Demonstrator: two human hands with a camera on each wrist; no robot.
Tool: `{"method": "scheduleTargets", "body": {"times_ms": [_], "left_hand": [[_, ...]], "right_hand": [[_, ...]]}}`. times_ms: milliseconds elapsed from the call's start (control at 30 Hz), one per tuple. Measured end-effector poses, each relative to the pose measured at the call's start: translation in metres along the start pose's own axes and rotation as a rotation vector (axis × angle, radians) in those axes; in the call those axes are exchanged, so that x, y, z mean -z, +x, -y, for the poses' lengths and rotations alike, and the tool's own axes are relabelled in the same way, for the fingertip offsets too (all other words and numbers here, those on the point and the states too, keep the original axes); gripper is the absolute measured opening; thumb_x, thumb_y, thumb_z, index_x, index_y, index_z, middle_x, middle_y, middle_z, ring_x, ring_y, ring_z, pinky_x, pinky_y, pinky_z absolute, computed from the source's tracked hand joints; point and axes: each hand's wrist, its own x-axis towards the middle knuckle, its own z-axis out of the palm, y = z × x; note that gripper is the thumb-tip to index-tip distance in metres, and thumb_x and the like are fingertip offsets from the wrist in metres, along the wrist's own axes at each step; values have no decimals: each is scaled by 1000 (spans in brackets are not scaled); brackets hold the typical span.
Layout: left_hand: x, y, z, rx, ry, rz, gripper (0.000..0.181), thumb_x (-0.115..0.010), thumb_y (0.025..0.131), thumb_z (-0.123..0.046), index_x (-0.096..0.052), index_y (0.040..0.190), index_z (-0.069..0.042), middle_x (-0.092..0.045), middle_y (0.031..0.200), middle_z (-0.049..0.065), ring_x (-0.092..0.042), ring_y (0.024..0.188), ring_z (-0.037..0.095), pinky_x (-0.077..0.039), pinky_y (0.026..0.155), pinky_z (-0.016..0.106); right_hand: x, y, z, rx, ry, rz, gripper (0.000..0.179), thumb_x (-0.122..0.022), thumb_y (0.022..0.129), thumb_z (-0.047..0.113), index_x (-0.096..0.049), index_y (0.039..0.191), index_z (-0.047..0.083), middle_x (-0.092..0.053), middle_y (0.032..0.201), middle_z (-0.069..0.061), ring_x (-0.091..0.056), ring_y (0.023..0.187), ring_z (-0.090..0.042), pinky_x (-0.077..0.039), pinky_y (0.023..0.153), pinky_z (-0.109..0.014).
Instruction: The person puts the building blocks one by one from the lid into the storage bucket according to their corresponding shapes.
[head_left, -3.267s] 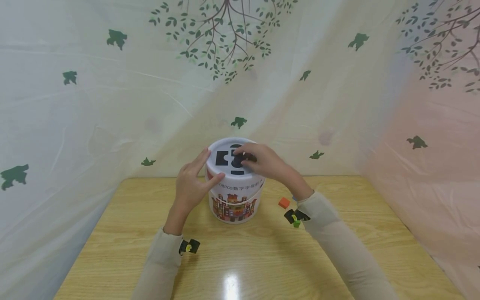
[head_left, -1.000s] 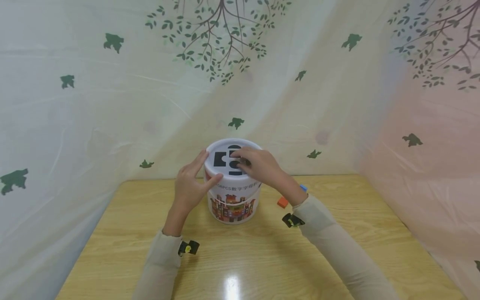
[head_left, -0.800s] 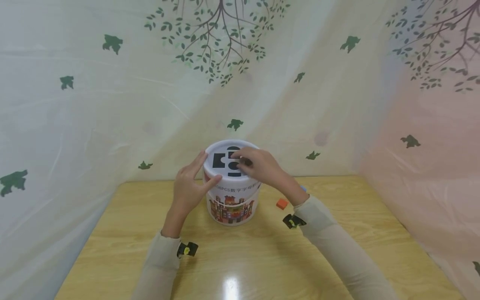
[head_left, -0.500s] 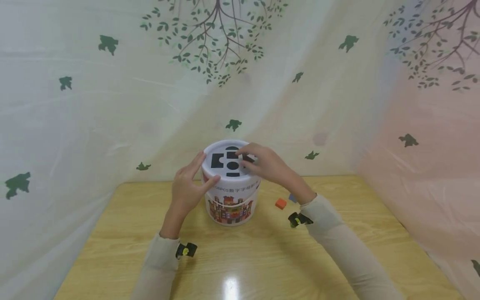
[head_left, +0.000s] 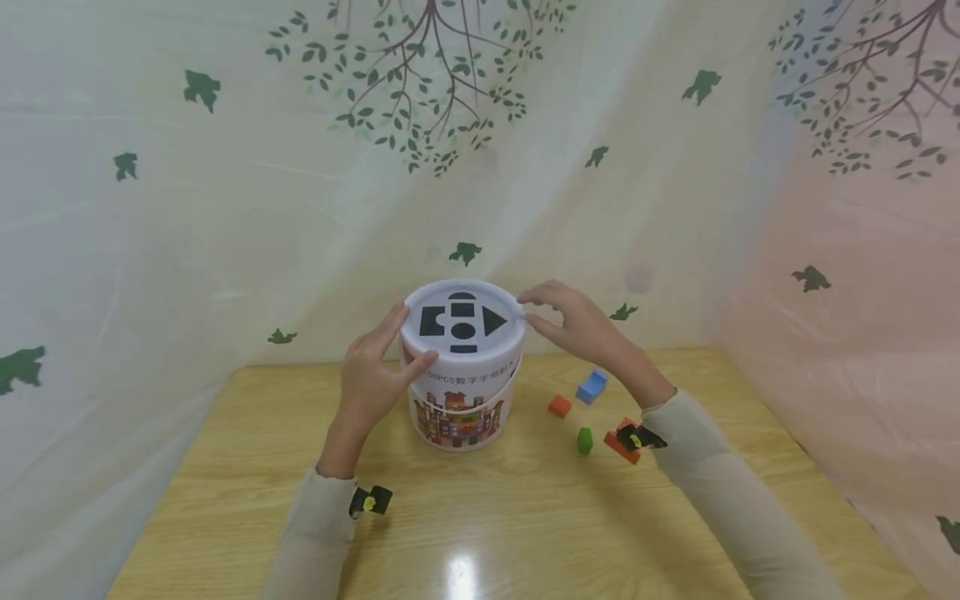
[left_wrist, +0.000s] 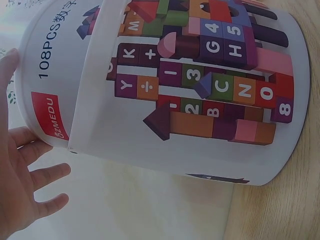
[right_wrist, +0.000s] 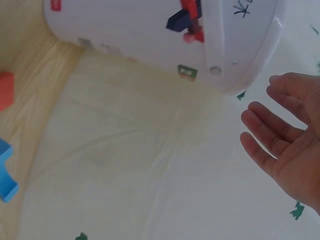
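Observation:
A white toy-block bucket (head_left: 459,400) stands upright on the table, with coloured blocks printed on its side. Its white lid (head_left: 491,342) has several dark cutouts, among them a triangle, a circle and a rectangle. My left hand (head_left: 371,379) rests against the left of the lid, thumb on the front rim and fingers spread along the side. In the left wrist view, the left hand's other fingers (left_wrist: 52,174) stand out from the bucket. My right hand (head_left: 577,321) is just off the lid's right rim. Its fingers are loosely bent, and nothing shows between them, also in the right wrist view.
Right of the bucket lie a small orange-red block (head_left: 559,406), a blue block with a curved notch (head_left: 592,387), a green block (head_left: 585,441) and red blocks (head_left: 622,446) partly behind the right wrist's strap. A pale printed curtain (head_left: 337,208) hangs behind the wooden table (head_left: 262,433).
My right hand has moved right, off the lid, uncovering the triangular cutout. The blue, green and red blocks on the table now show. The left hand stays on the lid's rim.

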Motion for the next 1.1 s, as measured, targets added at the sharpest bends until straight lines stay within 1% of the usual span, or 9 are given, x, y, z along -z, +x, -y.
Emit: {"method": "scheduleTargets", "body": {"times_ms": [200,400,600,700,800,833,933,1100], "left_hand": [[1,-4,-4,11,1,4,84,-77,86,-51,-44,155,-16,-42,161,5,-50,143,32,-33,120,60],[2,-8,-9,23,8,5,84,-77,86,-51,-43,155,-17,-42,161,4,-49,143,31,-33,120,60],[3,-11,-13,33,24,10,83,-75,88,-51,-43,156,-17,-41,161,5,-49,144,32,-33,120,60],[4,-17,-20,41,41,2,83,-75,88,-52,-43,156,-17,-41,162,6,-48,144,33,-33,120,59],[4,-23,-28,50,53,-7,84,-75,87,-53,-42,156,-18,-40,162,4,-48,144,32,-32,121,58],[5,-25,-28,48,50,-5,84,-75,87,-53,-42,156,-18,-40,162,4,-48,145,32,-32,121,58],[8,-28,-29,37,38,-2,83,-75,87,-51,-43,156,-17,-40,162,2,-48,144,31,-32,121,57],[13,-34,-30,20,17,0,83,-76,87,-50,-43,156,-16,-41,162,4,-48,144,31,-33,121,57]], "right_hand": [[1,-16,-15,-22,-5,27,33,-65,100,14,-65,131,4,-66,130,-17,-61,119,-35,-55,98,-54],[-1,-28,-28,-57,-9,70,33,-65,100,16,-65,131,4,-67,128,-16,-63,119,-35,-55,100,-54],[-6,-37,-37,-68,-40,125,33,-64,100,15,-65,131,3,-68,128,-15,-63,119,-33,-54,102,-55],[-8,-43,-42,-40,-55,150,32,-65,99,14,-66,129,2,-69,126,-17,-64,117,-34,-54,102,-54],[-9,-50,-48,-1,-77,166,30,-65,99,12,-66,127,1,-69,124,-17,-65,115,-34,-55,100,-54],[-9,-52,-47,5,-90,167,30,-65,99,11,-67,126,0,-70,123,-17,-65,114,-34,-55,99,-53],[-11,-60,-45,12,-112,173,29,-66,98,10,-67,125,-2,-70,121,-19,-66,112,-36,-56,99,-53],[-13,-72,-44,-15,-132,181,29,-66,97,8,-67,123,-4,-70,122,-22,-67,112,-38,-56,99,-53]]}}
